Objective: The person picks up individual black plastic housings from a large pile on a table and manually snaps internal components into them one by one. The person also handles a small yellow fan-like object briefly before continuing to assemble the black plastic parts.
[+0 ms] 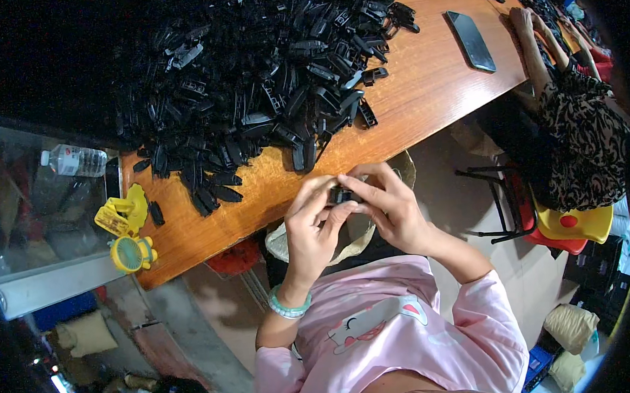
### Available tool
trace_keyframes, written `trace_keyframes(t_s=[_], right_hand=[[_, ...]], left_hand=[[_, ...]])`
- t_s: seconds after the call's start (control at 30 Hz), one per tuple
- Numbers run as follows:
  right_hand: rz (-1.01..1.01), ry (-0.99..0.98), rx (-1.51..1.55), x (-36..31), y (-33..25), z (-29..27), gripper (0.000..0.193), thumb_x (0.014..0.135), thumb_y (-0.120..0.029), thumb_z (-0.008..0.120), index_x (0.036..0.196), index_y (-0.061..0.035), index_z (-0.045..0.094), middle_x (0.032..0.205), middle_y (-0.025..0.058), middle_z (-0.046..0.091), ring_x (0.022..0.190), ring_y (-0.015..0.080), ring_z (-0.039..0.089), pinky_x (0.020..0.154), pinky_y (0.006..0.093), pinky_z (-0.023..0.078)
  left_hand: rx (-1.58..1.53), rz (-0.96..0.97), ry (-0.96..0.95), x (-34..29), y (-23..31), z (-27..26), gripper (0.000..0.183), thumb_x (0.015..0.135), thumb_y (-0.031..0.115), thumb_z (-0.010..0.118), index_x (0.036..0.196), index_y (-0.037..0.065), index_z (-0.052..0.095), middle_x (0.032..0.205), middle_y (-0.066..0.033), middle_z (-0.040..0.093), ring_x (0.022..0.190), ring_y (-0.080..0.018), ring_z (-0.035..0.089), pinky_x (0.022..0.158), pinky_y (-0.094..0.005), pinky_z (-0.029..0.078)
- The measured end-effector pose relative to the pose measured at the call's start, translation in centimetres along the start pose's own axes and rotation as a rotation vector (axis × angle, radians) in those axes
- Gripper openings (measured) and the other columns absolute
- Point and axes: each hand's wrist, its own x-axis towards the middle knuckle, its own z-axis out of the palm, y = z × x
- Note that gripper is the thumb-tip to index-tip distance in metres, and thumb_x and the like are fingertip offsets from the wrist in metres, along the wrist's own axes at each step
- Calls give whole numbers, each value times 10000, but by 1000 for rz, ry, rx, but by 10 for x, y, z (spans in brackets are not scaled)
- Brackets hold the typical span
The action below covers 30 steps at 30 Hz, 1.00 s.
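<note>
Between my two hands, just off the table's front edge, is a small black plastic part (pixel 341 195). My left hand (pixel 312 225) pinches it from the left, with thumb and fingers closed on it. From the other side my right hand (pixel 393 208) grips the same part, its thumb and forefinger at the top. Fingers cover much of the part, so its full shape is hidden. Beyond my hands, a large heap of similar black plastic parts (pixel 254 80) spreads over the wooden table (pixel 422 72). Below my hands, a pale open bag (pixel 356 245) shows partly.
A phone (pixel 470 41) lies at the table's far right. Near the left corner are a small yellow fan (pixel 129 254) and a yellow plastic piece (pixel 124 212). A bottle (pixel 78 161) lies further left. Another person (pixel 579 136) sits at right by a chair (pixel 501 202).
</note>
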Motion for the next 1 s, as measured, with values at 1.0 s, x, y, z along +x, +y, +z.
trace_keyframes(t_s=[1.0], right_hand=[[78,433,-710,84,117,-45,183,754,-6,583,936,-19,594,1006,146,540,896,335,529,763,403,445]], left_hand=[[1077,590,53,78,-22,-48,247,721,0,655,947,12,558,917,-127,518,829,-297,569,648,-380,484]])
